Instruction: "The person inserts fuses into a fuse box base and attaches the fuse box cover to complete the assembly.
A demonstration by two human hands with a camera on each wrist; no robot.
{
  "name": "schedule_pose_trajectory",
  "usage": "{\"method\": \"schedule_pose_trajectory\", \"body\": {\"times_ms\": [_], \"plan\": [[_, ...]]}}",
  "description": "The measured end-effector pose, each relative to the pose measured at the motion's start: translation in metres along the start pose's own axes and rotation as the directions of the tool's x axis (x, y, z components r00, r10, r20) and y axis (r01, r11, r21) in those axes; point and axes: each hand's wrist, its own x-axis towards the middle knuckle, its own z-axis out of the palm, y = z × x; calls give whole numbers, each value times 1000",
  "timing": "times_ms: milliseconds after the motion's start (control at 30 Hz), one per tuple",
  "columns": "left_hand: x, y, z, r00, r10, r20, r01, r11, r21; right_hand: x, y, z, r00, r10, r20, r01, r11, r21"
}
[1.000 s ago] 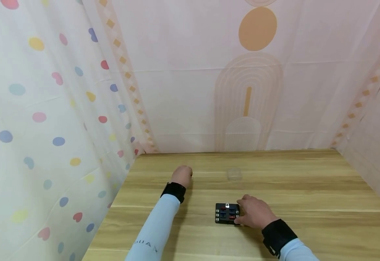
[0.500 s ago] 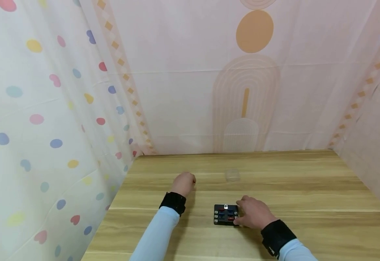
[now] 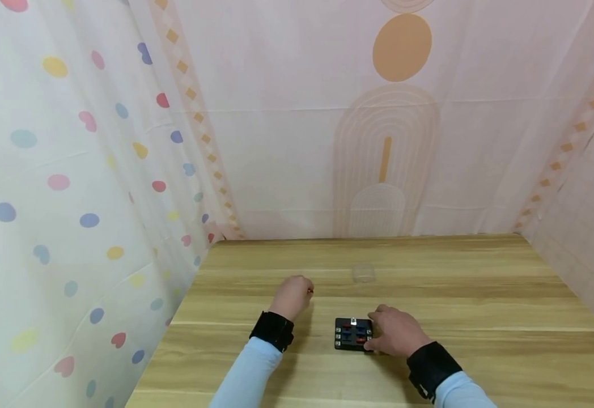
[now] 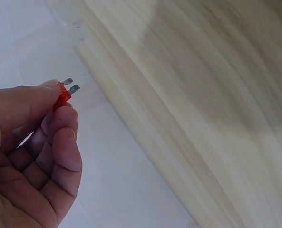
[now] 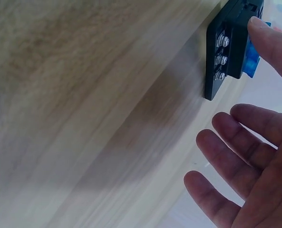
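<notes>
Between thumb and index finger, my left hand [image 3: 292, 297] pinches a small red blade fuse [image 4: 63, 97]; its two metal prongs stick out beyond the fingertips. That hand is above the table, left of and behind a black fuse block [image 3: 347, 334]. The block lies flat, with red and blue fuses in it and metal screws along its sides. At the block's right edge is my right hand [image 3: 400, 332], fingers spread and relaxed. In the right wrist view its thumb [image 5: 269, 40] overlaps the block's upper side, while the other fingers reach out below the block.
A clear plastic cover [image 3: 363, 273] lies on the wooden table [image 3: 480, 294] behind the fuse block. Patterned curtains [image 3: 287, 170] hang along the table's back and both sides.
My left hand has moved right and toward me, nearer the fuse block, and the fuse end now shows at its fingertips. The right hand has stayed at the block.
</notes>
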Motion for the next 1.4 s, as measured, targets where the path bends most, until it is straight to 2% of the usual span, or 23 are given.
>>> {"method": "schedule_pose_trajectory", "body": {"times_ms": [200,467,667,1100,1400], "plan": [[-6,11,-4,1000,25,-6,-25,999,-39,2,0,1,1000,-8,5,8,1000,-6],[-11,22,-4,997,76,-21,-77,996,-48,4,-1,2,999,-29,-13,29,1000,-2],[-14,33,-6,994,110,1,-110,990,-88,6,0,4,999,-38,-7,38,999,-5],[-16,52,-9,981,194,29,-192,979,-72,8,-1,8,997,-74,-16,73,997,-37],[-18,64,-13,967,249,55,-246,967,-62,8,-3,6,996,-88,-18,87,996,-12]]}}
